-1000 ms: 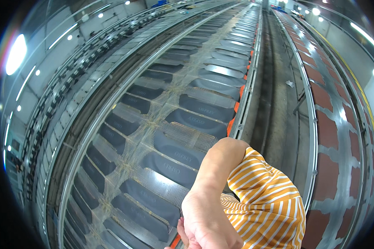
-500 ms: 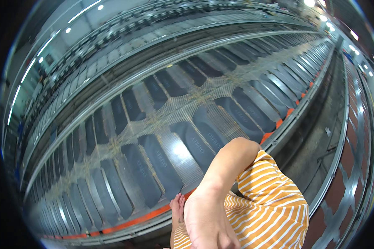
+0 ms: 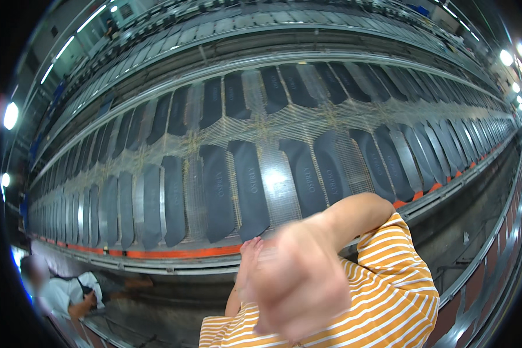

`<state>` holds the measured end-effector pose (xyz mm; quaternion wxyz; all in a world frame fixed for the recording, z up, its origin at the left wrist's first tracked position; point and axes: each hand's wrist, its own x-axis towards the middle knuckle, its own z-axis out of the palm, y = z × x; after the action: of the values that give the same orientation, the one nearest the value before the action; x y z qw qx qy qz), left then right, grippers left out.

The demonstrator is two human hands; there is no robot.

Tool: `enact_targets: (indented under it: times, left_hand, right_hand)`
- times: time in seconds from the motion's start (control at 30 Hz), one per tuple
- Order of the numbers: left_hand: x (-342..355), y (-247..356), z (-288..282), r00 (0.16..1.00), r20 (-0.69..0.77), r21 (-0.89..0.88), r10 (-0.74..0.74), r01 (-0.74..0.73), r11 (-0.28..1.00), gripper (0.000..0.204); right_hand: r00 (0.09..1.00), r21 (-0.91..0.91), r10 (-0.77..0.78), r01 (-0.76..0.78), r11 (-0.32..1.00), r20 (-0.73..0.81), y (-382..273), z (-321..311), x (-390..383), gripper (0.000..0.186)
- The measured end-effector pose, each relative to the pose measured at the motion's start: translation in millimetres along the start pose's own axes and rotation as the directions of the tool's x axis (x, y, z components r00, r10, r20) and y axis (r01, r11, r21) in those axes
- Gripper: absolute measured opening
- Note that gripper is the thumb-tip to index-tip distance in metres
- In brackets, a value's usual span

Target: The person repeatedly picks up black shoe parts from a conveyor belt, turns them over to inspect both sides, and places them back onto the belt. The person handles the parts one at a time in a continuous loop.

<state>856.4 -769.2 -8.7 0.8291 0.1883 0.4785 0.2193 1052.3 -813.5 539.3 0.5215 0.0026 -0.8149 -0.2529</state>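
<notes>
My left hand (image 3: 250, 253) rests at the near edge of a long table, its fingers stretched out by the lower end of a dark grey fabric piece (image 3: 250, 188). That piece is long, has rounded corners and bears pale lettering. Raised close to the camera, my right hand (image 3: 301, 281) is smeared by motion and partly covers the left wrist. Its fingers cannot be made out, nor whether it holds anything. More grey pieces (image 3: 217, 194) lie flat in two rows along the table.
A mesh-like strip (image 3: 226, 127) runs between the two rows. An orange-red strip (image 3: 174, 253) and a metal rail (image 3: 156, 265) follow the near edge. Another person (image 3: 75, 293) is at the lower left. A second table with brown pieces (image 3: 486, 264) stands at the right.
The view has swung to the right, and another person has come into sight at the lower left. My right hand has risen toward the camera; the left stays by the table edge.
</notes>
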Motion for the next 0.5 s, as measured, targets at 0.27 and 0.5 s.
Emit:
enact_targets:
  times: [0.27,0.5]
  left_hand:
    - [-7,10,15,1.000,0.026,0.044,-0.011,0.010,0.999,0.018]
    - [4,7,-1,0.998,0.056,0.048,-0.036,0.034,0.998,0.023]
  right_hand:
    - [0.121,0.999,0.992,0.003,-0.048,0.047,3,17,-60,0.026]
    - [0.071,0.998,0.996,-0.031,-0.052,0.054,-17,37,-57,0.024]
